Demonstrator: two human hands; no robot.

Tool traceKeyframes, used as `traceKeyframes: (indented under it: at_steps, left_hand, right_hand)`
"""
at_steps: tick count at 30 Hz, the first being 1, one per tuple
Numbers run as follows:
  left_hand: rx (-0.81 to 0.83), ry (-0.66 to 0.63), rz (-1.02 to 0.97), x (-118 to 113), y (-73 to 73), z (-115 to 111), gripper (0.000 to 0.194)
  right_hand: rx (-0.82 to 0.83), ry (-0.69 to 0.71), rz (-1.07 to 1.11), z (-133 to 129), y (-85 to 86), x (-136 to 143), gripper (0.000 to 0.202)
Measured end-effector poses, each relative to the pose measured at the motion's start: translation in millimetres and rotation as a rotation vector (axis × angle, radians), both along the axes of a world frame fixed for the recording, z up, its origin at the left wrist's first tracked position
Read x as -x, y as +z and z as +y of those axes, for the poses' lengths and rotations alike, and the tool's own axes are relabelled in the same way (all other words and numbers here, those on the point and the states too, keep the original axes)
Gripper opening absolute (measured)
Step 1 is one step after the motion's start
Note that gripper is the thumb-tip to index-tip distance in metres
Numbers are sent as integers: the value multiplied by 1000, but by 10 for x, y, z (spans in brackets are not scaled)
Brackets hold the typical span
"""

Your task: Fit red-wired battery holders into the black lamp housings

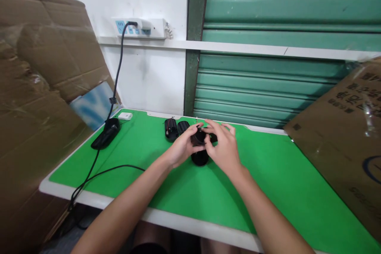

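Running across the near side, a white table edge (190,225) borders a green mat (178,194), whose bare middle gives both arms room. At the near left a black cable (119,166) loops over the edge, away from the hands. Farther in, a black cup (200,159) stands below the hands; whether it touches the part above I cannot tell. The left hand (183,149) is clamped on the left of a dark part (198,136), seemingly to steady it and leave the right side free. The right hand (226,149) touches that side with bent fingers; whether they pinch it I cannot tell. Just beyond, to the left, two black cases (171,130) stand side by side, probably kept within reach. At the far left, a black device (106,133) lies by a white plug (125,116), its cord rising to a wall socket (139,27), perhaps for power
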State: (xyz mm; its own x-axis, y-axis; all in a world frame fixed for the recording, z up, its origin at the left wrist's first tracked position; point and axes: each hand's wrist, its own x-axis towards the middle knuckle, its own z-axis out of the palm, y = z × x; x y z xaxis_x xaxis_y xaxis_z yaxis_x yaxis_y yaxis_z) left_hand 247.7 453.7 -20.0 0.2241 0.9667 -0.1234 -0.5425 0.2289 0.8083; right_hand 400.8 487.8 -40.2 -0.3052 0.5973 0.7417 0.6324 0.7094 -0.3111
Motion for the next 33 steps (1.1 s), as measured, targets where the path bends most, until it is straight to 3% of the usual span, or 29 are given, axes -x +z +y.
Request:
traceKeyframes:
  at_steps: [3,9,11,14,18,22,24,28,33]
  left_hand:
    - [-4,49,-77,47,43,-3,37]
    - [181,-32,-159,124,75,54,24]
    - [167,-10,-117,103,66,62,22]
    - [71,3,-57,46,62,47,37]
    - [44,74,49,2,76,17,41]
    - [23,117,70,18,74,23,43]
    - [6,143,49,33,69,36,37]
    - [-21,182,32,48,54,61,29]
    - [-57,181,97,40,-5,96,42]
  right_hand:
    - [-24,40,-32,-32,12,16,50]
    - [-123,144,-116,-96,80,-15,44]
    - [-191,121,-27,-129,129,-30,40]
    - [-229,1,194,-133,199,-66,26]
    - [34,-36,366,28,181,-131,28]
    - [558,156,510,220,92,-176,41]
    - [744,250,605,249,85,-180,45]
    - [855,346,725,198,148,-148,49]
    - [826,367,724,176,144,-111,44]
